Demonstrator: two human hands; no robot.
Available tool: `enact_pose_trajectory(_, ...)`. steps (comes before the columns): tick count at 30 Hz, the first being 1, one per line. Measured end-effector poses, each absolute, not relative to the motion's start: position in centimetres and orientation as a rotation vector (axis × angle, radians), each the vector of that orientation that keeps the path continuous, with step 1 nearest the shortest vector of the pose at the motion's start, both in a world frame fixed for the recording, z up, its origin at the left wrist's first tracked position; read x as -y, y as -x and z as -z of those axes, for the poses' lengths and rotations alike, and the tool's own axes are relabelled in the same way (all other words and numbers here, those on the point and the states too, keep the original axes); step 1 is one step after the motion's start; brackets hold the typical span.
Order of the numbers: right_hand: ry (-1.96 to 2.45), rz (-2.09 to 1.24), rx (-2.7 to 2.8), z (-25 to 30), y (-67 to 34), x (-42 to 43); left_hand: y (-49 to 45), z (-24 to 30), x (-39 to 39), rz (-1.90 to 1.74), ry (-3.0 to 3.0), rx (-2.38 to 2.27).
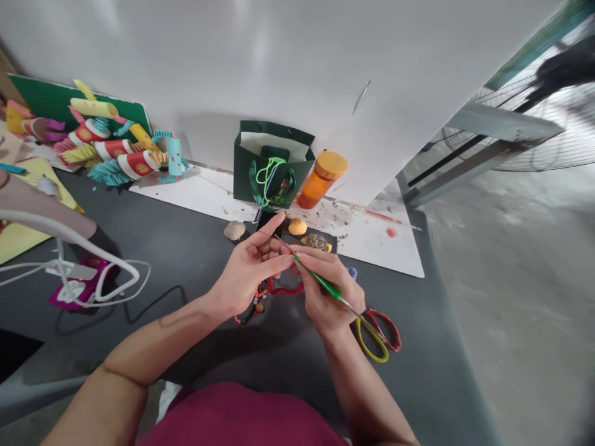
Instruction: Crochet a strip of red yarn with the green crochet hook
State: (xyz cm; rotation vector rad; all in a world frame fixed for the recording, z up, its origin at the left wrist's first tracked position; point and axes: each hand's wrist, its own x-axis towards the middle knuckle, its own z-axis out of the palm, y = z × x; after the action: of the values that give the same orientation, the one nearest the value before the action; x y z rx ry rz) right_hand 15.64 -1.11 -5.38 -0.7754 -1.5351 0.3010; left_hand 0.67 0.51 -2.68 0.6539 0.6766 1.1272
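Note:
My right hand [332, 288] is closed around a crochet hook [328, 286] with a green grip and a metal shaft. The hook's thin end reaches to the fingertips of my left hand [248, 266]. There the left thumb and fingers pinch together on fine red yarn [292, 251], while the index finger stretches up with a strand across it. A red strip [286, 290], partly hidden, lies below the hands. Beside it is a beaded bracelet [253, 310] in orange, black and green. Scissors [379, 334] with red and yellow handles lie by my right wrist.
Behind the hands stand a dark green gift bag [246, 176] and an orange bottle [320, 179]. A grey stone [235, 230], a yellow stone [297, 227] and a small turtle figure [317, 242] sit nearby. Paper crafts [111, 148] and a cabled purple device [81, 285] are leftward.

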Motion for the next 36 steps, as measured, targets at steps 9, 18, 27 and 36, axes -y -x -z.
enact_pose_trajectory(9, 0.950, -0.715, 1.083, 5.7, -14.8, 1.4, -0.2, 2.8, -1.0, -0.957, -0.537, -0.618)
enact_pose_trajectory(18, 0.999, -0.826, 1.001, 4.7, -15.6, 1.6, 0.3, 2.8, -1.4, -0.920, -0.596, -0.544)
enact_pose_trajectory(27, 0.969, -1.132, 0.919, 3.8, -16.4, 0.8, 0.2, 2.9, -1.4, -0.822, -0.581, -0.451)
enact_pose_trajectory(36, 0.893, -1.090, 0.960, 4.4, -14.0, 1.2, -0.2, 3.0, -1.0, -0.854, -0.629, -0.591)
